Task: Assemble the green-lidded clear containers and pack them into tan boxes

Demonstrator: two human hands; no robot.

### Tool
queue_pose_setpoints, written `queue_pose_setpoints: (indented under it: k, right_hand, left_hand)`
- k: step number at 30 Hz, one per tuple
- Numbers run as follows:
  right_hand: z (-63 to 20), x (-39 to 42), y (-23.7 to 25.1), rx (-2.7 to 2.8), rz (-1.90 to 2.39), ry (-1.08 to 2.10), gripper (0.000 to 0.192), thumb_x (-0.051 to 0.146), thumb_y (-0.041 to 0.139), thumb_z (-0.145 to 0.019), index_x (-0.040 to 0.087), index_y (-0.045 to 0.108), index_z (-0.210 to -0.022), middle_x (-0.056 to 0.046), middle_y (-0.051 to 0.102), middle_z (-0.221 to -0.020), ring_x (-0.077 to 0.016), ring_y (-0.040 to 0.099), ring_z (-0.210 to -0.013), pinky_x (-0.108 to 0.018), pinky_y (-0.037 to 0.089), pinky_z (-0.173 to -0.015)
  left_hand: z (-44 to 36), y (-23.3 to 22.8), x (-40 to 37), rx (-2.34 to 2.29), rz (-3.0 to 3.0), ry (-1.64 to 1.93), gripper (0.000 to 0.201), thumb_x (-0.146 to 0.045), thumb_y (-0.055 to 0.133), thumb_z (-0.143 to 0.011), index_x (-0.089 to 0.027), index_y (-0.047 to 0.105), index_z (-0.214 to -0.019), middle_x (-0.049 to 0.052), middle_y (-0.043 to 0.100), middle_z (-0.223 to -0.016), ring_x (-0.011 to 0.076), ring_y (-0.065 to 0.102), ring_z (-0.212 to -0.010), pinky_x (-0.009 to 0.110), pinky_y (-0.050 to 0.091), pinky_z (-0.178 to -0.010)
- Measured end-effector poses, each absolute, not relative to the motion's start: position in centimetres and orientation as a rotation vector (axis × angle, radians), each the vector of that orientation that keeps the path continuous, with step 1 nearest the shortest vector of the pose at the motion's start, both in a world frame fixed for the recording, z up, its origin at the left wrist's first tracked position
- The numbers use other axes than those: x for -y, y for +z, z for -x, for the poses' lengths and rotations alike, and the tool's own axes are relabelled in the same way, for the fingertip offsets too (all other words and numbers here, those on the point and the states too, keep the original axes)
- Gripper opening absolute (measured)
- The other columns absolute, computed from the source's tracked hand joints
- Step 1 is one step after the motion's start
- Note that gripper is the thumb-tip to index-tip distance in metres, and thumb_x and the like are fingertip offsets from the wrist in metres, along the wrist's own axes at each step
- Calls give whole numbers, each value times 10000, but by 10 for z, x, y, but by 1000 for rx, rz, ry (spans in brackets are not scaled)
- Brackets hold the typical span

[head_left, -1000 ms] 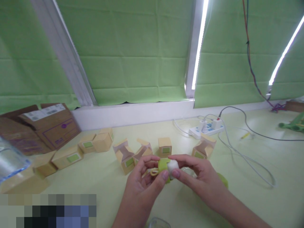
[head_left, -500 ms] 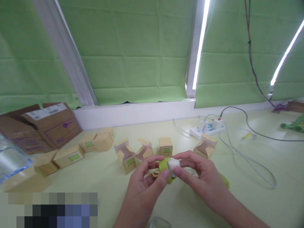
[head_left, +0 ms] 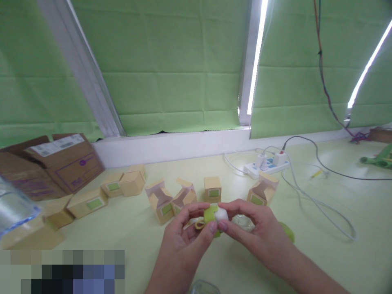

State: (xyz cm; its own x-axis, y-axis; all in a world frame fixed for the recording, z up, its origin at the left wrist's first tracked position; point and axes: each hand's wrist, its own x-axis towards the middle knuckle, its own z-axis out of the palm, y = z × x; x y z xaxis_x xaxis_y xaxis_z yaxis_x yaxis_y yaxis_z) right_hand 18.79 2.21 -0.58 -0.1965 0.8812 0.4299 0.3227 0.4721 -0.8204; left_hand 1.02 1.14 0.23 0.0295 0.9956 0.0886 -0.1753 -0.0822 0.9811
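In front of me, my left hand [head_left: 191, 234] pinches a yellow-green cover [head_left: 210, 213] with a small loop [head_left: 199, 225] on its left side. My right hand [head_left: 249, 224] grips a smooth white rounded piece [head_left: 221, 214] between thumb and fingertips. The white piece sits partly inside the cover, its right end showing; what exactly it is, I cannot tell. Behind the right fingers lies a clear plastic piece [head_left: 244, 221], partly hidden. Another yellow-green item [head_left: 287, 232] rests on the table beyond my right wrist.
Open small boxes [head_left: 162, 206] and a closed small box [head_left: 212, 188] stand behind my hands. More boxes [head_left: 88, 203] line the left, before a large carton [head_left: 70, 163]. A power strip [head_left: 266, 166] with cables lies back right. A clear container [head_left: 204, 287] is at the near edge.
My right hand has shifted slightly left, closer to my left hand. The white piece now shows less outside the green cover. Both hands keep their hold.
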Motion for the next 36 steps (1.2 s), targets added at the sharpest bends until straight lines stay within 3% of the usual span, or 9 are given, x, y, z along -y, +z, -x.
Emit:
queue_pose_setpoints:
  k: [5, 9, 14, 21, 30, 36]
  right_hand:
    - [-186, -20, -9, 1815, 903, 533, 275, 285, 754, -866, 226, 750, -1135, -32, 790, -922, -187, 715, -824, -305, 562, -791]
    - [-186, -18, -8, 1875, 816, 365, 328, 244, 740, -887, 235, 716, -1214, -56, 775, -1034, -200, 696, -933, -312, 561, -839]
    - [-188, -17, -6, 1912, 833, 263, 370, 266, 744, -890, 257, 666, -1251, -50, 753, -1025, -199, 688, -937, -321, 565, -839]
    - [-187, -16, -6, 1906, 806, 219, 240, 241, 775, -858, 201, 679, -1074, -43, 736, -967, -180, 690, -897, -292, 565, -802]
    - [-174, -10, 6, 1836, 737, 76, 170, 106, 726, -810, 137, 732, -977, -67, 699, -810, -173, 672, -749, -261, 580, -672]
    - [-178, -11, 5, 1862, 740, 41, 221, 92, 719, -801, 124, 758, -1016, -76, 693, -809, -176, 662, -745, -263, 582, -667]
  left_hand:
    - [-8, 2, -14, -1036, -1187, 1271, 289, -350, 832, -735, -229, 746, -983, 29, 754, -915, 195, 741, -806, 250, 586, -711]
    - [-7, -1, -17, -953, -1261, 1176, 313, -412, 768, -812, -234, 757, -1070, 58, 790, -983, 220, 740, -869, 282, 590, -793]
    - [-5, -2, -18, -967, -1390, 1151, 327, -426, 678, -888, -259, 745, -1161, 54, 780, -1138, 244, 719, -1035, 295, 573, -897]
    - [2, -5, -15, -1151, -1702, 1084, 406, -422, 522, -976, -239, 647, -1316, 67, 730, -1276, 252, 659, -1194, 304, 542, -970]
    - [-2, -14, -7, -1274, -1890, 1246, 356, -349, 454, -1009, -290, 660, -1293, 17, 701, -1328, 200, 645, -1212, 273, 467, -1053]
    - [-4, -12, -9, -1240, -1818, 1233, 374, -395, 466, -1006, -326, 650, -1324, -16, 667, -1384, 202, 576, -1315, 284, 411, -1124]
